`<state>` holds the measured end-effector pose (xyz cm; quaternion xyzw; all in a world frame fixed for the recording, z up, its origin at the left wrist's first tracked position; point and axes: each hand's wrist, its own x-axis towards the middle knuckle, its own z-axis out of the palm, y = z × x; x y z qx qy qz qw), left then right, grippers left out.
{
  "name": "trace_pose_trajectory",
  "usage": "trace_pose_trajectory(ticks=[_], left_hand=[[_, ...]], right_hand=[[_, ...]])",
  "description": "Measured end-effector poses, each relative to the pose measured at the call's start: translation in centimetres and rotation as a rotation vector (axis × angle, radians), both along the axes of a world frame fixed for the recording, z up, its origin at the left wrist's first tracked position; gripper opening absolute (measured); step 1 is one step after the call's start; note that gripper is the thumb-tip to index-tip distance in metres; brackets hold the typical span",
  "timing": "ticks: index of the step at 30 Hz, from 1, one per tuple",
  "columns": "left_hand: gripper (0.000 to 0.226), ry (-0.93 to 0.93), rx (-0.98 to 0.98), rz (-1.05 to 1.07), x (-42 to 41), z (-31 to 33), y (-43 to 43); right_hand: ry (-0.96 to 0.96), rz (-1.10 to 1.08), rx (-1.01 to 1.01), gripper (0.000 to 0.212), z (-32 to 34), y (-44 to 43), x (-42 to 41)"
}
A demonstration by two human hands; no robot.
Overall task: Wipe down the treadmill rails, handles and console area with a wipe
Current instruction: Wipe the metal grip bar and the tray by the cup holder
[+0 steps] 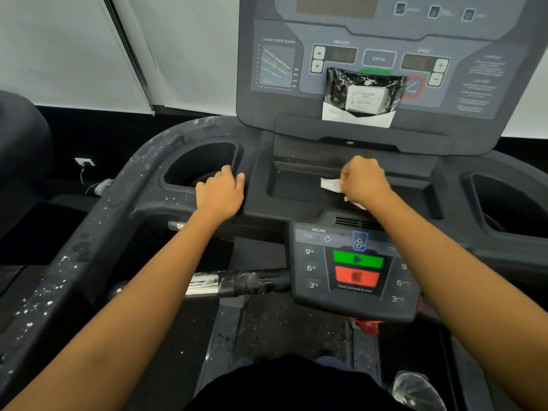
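Observation:
I stand on a dark treadmill facing its console. My right hand grips a crumpled white wipe and holds it in the shallow centre tray below the console. My left hand rests palm down on the tray's left edge, fingers at the rim of the left cup holder. The left rail curves toward me, speckled with white dust. A handle bar, partly wrapped in plastic, runs to the lower control pad.
A black wipe packet leans on the console's ledge over some buttons. The right cup holder sits at the far right. A clear plastic bag lies by my feet. A wall socket with a cable is at the left.

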<state>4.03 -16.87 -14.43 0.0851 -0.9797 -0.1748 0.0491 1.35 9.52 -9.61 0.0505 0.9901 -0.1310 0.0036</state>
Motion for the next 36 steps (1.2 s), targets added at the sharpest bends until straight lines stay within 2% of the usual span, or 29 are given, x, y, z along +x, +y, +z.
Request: trace_pose_trajectory(ticks=[2, 4, 8, 10, 15, 17, 19, 20, 23, 25, 28, 30, 33, 36], left_hand=[[0.044, 0.024, -0.018, 0.018, 0.1, -0.2, 0.3], [0.043, 0.023, -0.018, 0.056, -0.1, -0.2, 0.9], [0.049, -0.043, 0.073, 0.131, -1.0, 0.6, 2.6], [0.060, -0.073, 0.115, 0.149, -1.4, 0.9, 3.3], [0.074, -0.093, 0.110, 0.151, -1.5, 0.8, 3.7], [0.074, -0.092, 0.097, 0.154, -1.4, 0.6, 4.0], [0.073, -0.092, 0.092, 0.168, -1.4, 0.6, 4.4], [0.073, -0.094, 0.090, 0.179, -1.5, 0.6, 4.5], [0.073, -0.104, 0.097, 0.201, -1.7, 0.8, 4.8], [0.073, -0.109, 0.103, 0.212, -1.9, 0.9, 4.9], [0.073, -0.109, 0.107, 0.217, -1.9, 0.9, 4.9], [0.073, -0.097, 0.092, 0.222, -1.7, 0.7, 4.9], [0.073, -0.083, 0.078, 0.232, -1.8, 0.5, 5.2], [0.072, -0.082, 0.071, 0.250, -1.8, 0.5, 5.5]], right_hand=[[-0.017, -0.122, 0.010, 0.024, 0.0, 1.6, 0.6], [-0.021, -0.127, 0.032, 0.026, 0.3, 0.0, 1.0], [-0.095, 0.177, -0.049, 0.027, 0.0, -7.5, 1.6], [-0.156, 0.210, -0.084, 0.026, -0.1, -7.5, 1.1], [-0.269, -0.113, 0.087, 0.017, 1.6, 3.6, 0.6], [-0.296, -0.164, 0.164, 0.022, 1.9, 5.1, 1.2], [-0.224, -0.078, 0.160, 0.039, 1.8, 2.4, 1.8], [-0.181, -0.009, 0.138, 0.041, 1.7, 0.0, 2.1], [-0.074, 0.217, 0.032, 0.030, 1.5, -7.0, 3.2], [-0.103, 0.272, -0.089, 0.020, 1.4, -8.3, 2.4], [-0.052, 0.132, -0.198, 0.020, 1.5, -4.5, 1.2], [0.003, -0.012, -0.123, 0.019, 1.4, 0.3, 1.2], [-0.145, -0.187, -0.011, 0.024, 1.1, 5.3, 1.8], [-0.210, -0.082, 0.081, 0.036, 1.4, 2.7, 1.6]])
